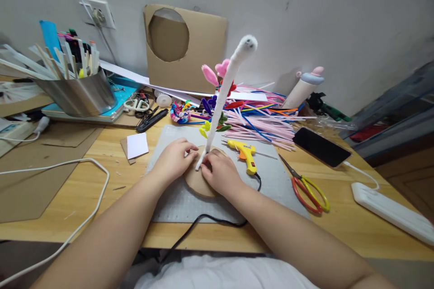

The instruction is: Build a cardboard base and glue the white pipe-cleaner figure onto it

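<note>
A tall white fuzzy stem [224,92] rises, leaning right, from a round cardboard disc [200,185]. Its foot bends into a short white piece lying on the disc. My right hand [222,171] rests over the disc, its thumb and fingers closed at the stem's foot. On the other side my left hand [174,158] touches the disc's edge, fingers loosely bent and slightly apart, with nothing seen in them. Behind the stem show pink pipe-cleaner petals [210,75] and green leaves [223,122]; whether they join the stem I cannot tell.
A yellow glue gun [246,151] lies right of the disc on a grey mat [169,203]. Scissors [310,192], a phone [321,146] and a power strip [389,210] are farther right. Pipe cleaners [261,126] pile up behind. A metal container [79,95] with sticks stands left.
</note>
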The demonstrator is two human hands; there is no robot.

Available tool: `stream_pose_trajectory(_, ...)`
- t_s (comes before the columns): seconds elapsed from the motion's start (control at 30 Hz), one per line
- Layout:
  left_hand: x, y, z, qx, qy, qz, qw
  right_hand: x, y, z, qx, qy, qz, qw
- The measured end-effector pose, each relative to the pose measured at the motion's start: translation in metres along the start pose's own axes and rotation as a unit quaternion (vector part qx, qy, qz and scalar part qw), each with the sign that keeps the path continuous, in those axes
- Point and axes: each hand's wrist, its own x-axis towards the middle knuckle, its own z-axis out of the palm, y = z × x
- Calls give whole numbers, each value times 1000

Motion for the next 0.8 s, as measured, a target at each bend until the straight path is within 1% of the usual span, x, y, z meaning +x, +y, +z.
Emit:
stream_pose_trajectory(0.13,0,0,2,-9,-39,50,998,3,-1,-2,-7,-27,22,999)
stream_pose_trajectory(0.23,-1,-1,5,-7,-52,64,997,7,-2,-5,-34,-57,31,997)
stream_pose_trajectory(0.37,0,-3,7,2,-56,57,997,10,-5,-5,-56,-65,33,996)
stream_pose_trajectory(0.53,-4,0,4,36,-51,45,997,10,-7,3,-72,-58,48,995)
stream_pose_trajectory(0.8,-10,10,-3,99,-34,29,994,10,-4,9,-49,-34,40,997)
